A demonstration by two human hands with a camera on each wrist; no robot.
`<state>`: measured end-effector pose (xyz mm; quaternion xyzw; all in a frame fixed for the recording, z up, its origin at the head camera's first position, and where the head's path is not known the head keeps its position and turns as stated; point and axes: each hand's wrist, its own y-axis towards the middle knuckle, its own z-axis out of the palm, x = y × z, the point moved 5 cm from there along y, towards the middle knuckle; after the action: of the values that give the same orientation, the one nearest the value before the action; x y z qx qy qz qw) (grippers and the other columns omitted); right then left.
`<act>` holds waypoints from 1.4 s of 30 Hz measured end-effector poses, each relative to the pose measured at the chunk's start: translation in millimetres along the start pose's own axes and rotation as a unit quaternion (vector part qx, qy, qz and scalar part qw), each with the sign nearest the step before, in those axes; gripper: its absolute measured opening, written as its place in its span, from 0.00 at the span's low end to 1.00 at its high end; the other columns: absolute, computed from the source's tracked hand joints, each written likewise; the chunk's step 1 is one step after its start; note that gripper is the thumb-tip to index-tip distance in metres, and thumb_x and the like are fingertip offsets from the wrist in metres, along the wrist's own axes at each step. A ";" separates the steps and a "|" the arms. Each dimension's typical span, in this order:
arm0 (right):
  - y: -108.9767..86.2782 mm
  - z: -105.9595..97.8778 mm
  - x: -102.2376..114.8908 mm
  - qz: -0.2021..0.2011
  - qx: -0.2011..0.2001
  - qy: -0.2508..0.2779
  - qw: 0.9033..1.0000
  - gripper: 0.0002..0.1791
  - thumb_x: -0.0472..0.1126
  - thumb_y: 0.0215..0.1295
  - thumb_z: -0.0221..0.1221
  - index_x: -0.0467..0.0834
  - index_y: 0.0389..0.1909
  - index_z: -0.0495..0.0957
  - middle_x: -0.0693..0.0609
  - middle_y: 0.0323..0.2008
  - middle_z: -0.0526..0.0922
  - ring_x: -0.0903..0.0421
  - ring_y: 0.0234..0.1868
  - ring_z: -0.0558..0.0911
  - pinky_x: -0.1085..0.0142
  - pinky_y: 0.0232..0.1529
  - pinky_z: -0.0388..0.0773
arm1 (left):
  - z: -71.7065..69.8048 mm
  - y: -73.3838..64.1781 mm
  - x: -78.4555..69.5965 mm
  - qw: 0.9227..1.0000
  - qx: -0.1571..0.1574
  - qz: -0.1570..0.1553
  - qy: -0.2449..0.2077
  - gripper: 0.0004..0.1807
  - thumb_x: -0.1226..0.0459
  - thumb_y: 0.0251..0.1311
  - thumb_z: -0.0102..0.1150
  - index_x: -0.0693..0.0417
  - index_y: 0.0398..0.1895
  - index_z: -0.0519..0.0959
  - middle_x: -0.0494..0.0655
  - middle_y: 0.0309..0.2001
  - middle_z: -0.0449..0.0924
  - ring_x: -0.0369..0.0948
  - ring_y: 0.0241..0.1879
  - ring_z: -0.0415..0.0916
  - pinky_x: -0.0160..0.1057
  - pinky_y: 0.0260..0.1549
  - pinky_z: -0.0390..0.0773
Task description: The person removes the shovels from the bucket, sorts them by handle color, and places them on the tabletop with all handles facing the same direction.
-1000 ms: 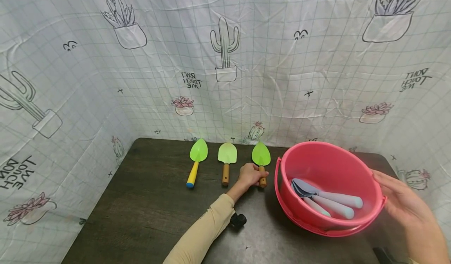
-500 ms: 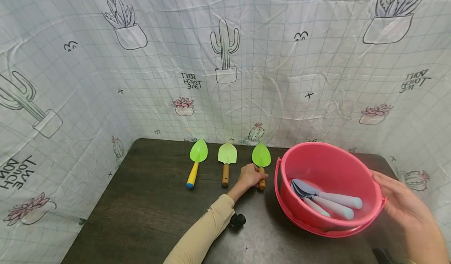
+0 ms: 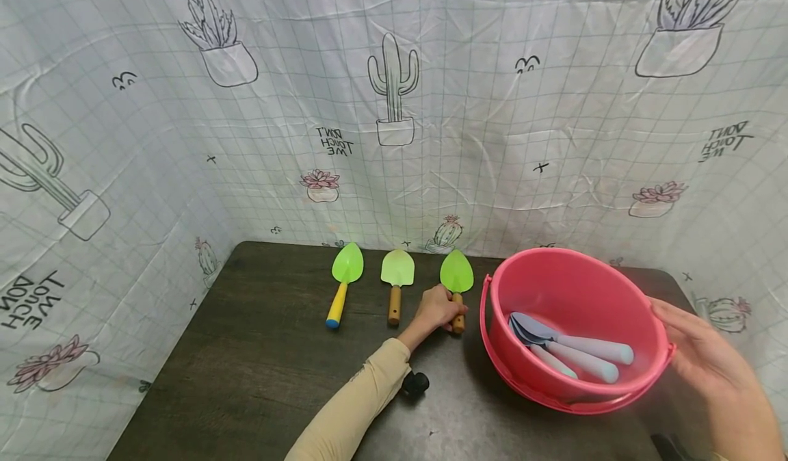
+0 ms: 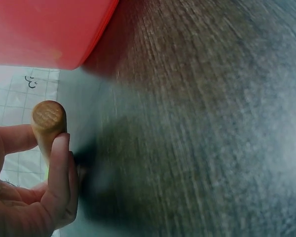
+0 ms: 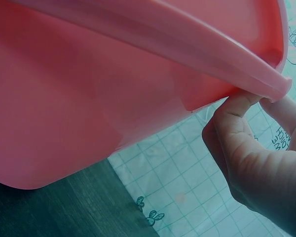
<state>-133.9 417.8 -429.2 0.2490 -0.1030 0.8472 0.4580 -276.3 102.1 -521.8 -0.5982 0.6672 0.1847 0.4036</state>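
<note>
My left hand (image 3: pixel 436 306) pinches the wooden handle (image 4: pixel 48 121) of the right-hand green trowel (image 3: pixel 456 271) between thumb and fingers. Its pointed blade faces the back of the table. To its left lie a pale green square-ended trowel (image 3: pixel 397 268) with a wooden handle and a green pointed trowel (image 3: pixel 347 262) with a yellow handle and blue end. On the right, my right hand (image 3: pixel 708 358) holds the rim of a pink bucket (image 3: pixel 572 269), which tilts towards me. Several pale-handled tools (image 3: pixel 581 358) with grey-blue heads lie inside; their tips partly overlap.
The dark wooden table (image 3: pixel 265 379) ends at a printed cactus curtain (image 3: pixel 480 139) along the back and sides. The bucket's pink carrying handle (image 3: pixel 486 324) hangs down its near side, close to the held trowel.
The trowel in my left hand has shifted very slightly towards me. My right hand, the bucket and the other two trowels stay where they were.
</note>
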 end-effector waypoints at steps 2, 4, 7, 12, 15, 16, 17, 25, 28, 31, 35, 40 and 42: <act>0.3 0.2 0.1 0.001 0.003 0.000 1.000 0.36 0.43 0.76 0.14 0.40 0.64 0.70 0.41 0.59 0.76 0.47 0.57 0.77 0.58 0.52 0.74 | 0.0 0.0 -0.3 1.000 0.000 -0.007 -0.001 0.18 0.59 0.51 0.71 0.54 0.11 0.75 0.45 0.13 0.74 0.35 0.06 0.70 0.34 0.10 0.76; 0.5 0.3 0.3 -0.001 0.001 -0.005 1.000 0.36 0.42 0.76 0.14 0.41 0.64 0.70 0.42 0.59 0.76 0.48 0.57 0.77 0.57 0.52 0.75 | 0.0 -0.1 -0.9 1.000 0.001 -0.012 -0.002 0.18 0.59 0.51 0.71 0.54 0.12 0.75 0.45 0.14 0.74 0.36 0.06 0.71 0.34 0.11 0.76; 0.6 0.3 0.3 0.000 -0.010 -0.001 1.000 0.36 0.43 0.76 0.15 0.42 0.64 0.71 0.42 0.59 0.76 0.47 0.58 0.77 0.57 0.52 0.74 | 0.6 0.0 -1.5 1.000 0.003 -0.016 -0.005 0.17 0.59 0.52 0.70 0.55 0.15 0.75 0.46 0.16 0.74 0.37 0.07 0.72 0.35 0.10 0.76; 1.0 -0.5 0.4 -0.003 0.001 0.005 1.000 0.36 0.43 0.76 0.14 0.41 0.65 0.69 0.41 0.59 0.75 0.47 0.58 0.76 0.56 0.53 0.73 | -3.6 -4.5 -6.2 1.000 0.003 0.001 0.019 0.15 0.57 0.55 0.67 0.55 0.25 0.73 0.46 0.21 0.72 0.38 0.12 0.73 0.34 0.12 0.76; 1.7 -0.3 1.7 -0.010 0.008 0.002 1.000 0.36 0.42 0.76 0.14 0.39 0.65 0.69 0.40 0.59 0.75 0.47 0.58 0.76 0.56 0.54 0.72 | -8.6 -7.1 -11.5 0.998 -0.002 0.015 0.057 0.16 0.54 0.57 0.64 0.55 0.30 0.72 0.46 0.24 0.71 0.40 0.16 0.72 0.35 0.14 0.72; 1.7 -0.1 1.8 -0.012 0.007 -0.001 1.000 0.36 0.41 0.76 0.14 0.39 0.65 0.69 0.40 0.59 0.75 0.47 0.59 0.76 0.56 0.54 0.72 | -9.7 -7.7 -12.9 0.998 -0.003 0.017 0.067 0.16 0.53 0.57 0.63 0.55 0.30 0.72 0.47 0.24 0.70 0.40 0.18 0.71 0.35 0.15 0.70; 1.6 0.1 1.8 -0.013 0.005 -0.002 1.000 0.36 0.41 0.76 0.14 0.39 0.65 0.69 0.40 0.59 0.75 0.47 0.59 0.76 0.56 0.54 0.72 | -10.5 -8.0 -13.6 0.997 -0.002 0.016 0.074 0.16 0.52 0.58 0.63 0.55 0.31 0.71 0.47 0.25 0.69 0.41 0.18 0.70 0.36 0.16 0.68; 0.8 0.3 0.1 -0.006 -0.004 -0.006 1.000 0.35 0.43 0.76 0.15 0.41 0.65 0.70 0.41 0.59 0.75 0.46 0.57 0.77 0.56 0.52 0.74 | -18.1 -9.8 -20.3 0.999 0.005 0.027 0.045 0.16 0.54 0.60 0.60 0.60 0.37 0.74 0.48 0.24 0.72 0.39 0.15 0.72 0.35 0.15 0.70; 1.0 -0.1 0.8 -0.012 0.001 -0.013 1.000 0.36 0.41 0.76 0.15 0.40 0.64 0.70 0.41 0.59 0.75 0.47 0.58 0.76 0.56 0.53 0.73 | -22.8 -11.0 -24.2 1.000 0.011 0.028 -0.009 0.19 0.56 0.61 0.60 0.63 0.46 0.74 0.48 0.27 0.75 0.40 0.19 0.77 0.36 0.20 0.79; 1.1 -1.2 1.5 -0.021 0.002 -0.021 1.000 0.36 0.40 0.75 0.14 0.39 0.64 0.70 0.41 0.59 0.76 0.48 0.58 0.76 0.56 0.55 0.71 | -29.6 -14.0 -30.1 0.997 0.020 0.024 -0.075 0.18 0.58 0.63 0.59 0.62 0.49 0.74 0.49 0.30 0.79 0.45 0.23 0.82 0.41 0.26 0.82; 0.6 -2.2 1.0 -0.024 -0.002 -0.022 0.999 0.36 0.39 0.75 0.15 0.39 0.64 0.70 0.42 0.59 0.76 0.49 0.59 0.76 0.56 0.57 0.68 | -42.8 -21.6 -43.3 0.988 0.019 0.035 -0.151 0.15 0.59 0.64 0.57 0.61 0.48 0.75 0.51 0.33 0.82 0.48 0.29 0.83 0.42 0.29 0.83; 0.2 -1.6 0.2 -0.022 0.000 -0.018 1.000 0.36 0.39 0.75 0.15 0.40 0.64 0.70 0.43 0.59 0.76 0.49 0.59 0.76 0.56 0.57 0.67 | -56.5 -32.0 -61.7 0.971 0.022 0.066 -0.228 0.15 0.61 0.65 0.56 0.61 0.50 0.75 0.52 0.38 0.82 0.48 0.34 0.83 0.41 0.30 0.83; 0.2 -1.2 0.0 -0.021 0.002 -0.022 1.000 0.36 0.39 0.75 0.14 0.39 0.64 0.70 0.42 0.59 0.76 0.49 0.58 0.76 0.56 0.57 0.68 | -60.5 -36.7 -68.5 0.966 0.030 0.080 -0.246 0.15 0.61 0.65 0.55 0.61 0.51 0.75 0.53 0.40 0.81 0.48 0.35 0.83 0.40 0.30 0.83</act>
<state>-134.5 418.2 -430.2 0.2705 -0.1058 0.8319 0.4728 -263.6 94.6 -424.5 -0.4669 0.5983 0.3376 0.5569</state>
